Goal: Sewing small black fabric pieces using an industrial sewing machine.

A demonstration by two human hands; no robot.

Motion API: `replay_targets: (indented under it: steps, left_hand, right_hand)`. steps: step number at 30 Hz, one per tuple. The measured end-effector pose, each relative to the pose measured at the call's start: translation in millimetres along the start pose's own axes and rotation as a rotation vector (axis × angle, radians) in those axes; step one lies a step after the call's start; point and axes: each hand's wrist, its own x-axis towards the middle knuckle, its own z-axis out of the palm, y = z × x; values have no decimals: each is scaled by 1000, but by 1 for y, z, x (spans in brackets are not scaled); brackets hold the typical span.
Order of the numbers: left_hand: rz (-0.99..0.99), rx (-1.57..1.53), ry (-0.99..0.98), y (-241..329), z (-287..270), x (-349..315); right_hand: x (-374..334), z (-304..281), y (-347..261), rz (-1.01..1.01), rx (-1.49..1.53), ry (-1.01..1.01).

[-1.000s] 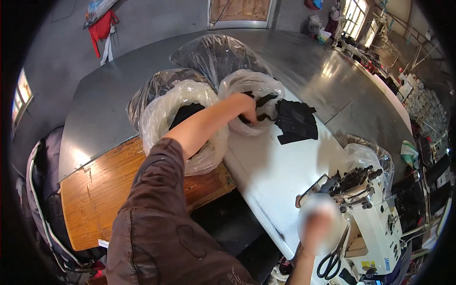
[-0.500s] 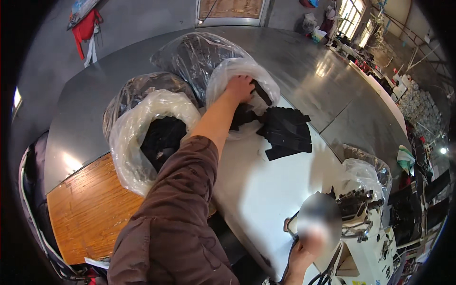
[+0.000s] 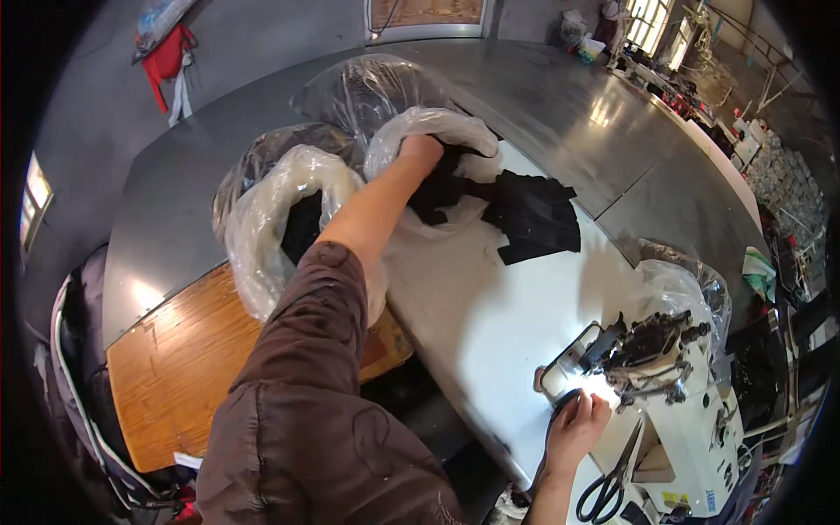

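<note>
My left arm reaches far forward, and my left hand [image 3: 422, 150] is inside an open clear plastic bag [image 3: 472, 131]. Its fingers are hidden by the bag rim and the black fabric [image 3: 442, 194] in the bag. Next to that bag, a loose pile of black cloth pieces [image 3: 534, 219] lies on the white table [image 3: 490, 350]. At the lower right, my right hand [image 3: 579, 429] is closed on a small dark piece of cloth [image 3: 567, 402], beside the lit needle area of a sewing machine [image 3: 647, 359].
A second plastic bag [image 3: 262, 227] with black cloth stands to the left, partly behind my forearm. Black-handled scissors [image 3: 604, 492] lie by the machine base. A wooden board [image 3: 184, 359] adjoins on the left. Another clear bag [image 3: 678, 289] sits behind the machine.
My left hand has gone deeper into the bag, and its fingers have dropped out of sight. The right hand stays by the machine. The whole view has shifted slightly.
</note>
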Motion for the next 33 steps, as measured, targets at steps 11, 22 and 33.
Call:
replay_targets:
  steps: [11,22,33]
  left_hand:
    - [-40,-540,-311,11,-116,-51]
    - [-261,-727,-305,-5,15,13]
    - [84,-455,-290,4,-41,-50]
  right_hand:
    - [0,5,2,-62,5,66]
    - [-3,-4,-5,1,-6,6]
    - [-1,2,6,-52,-13,49]
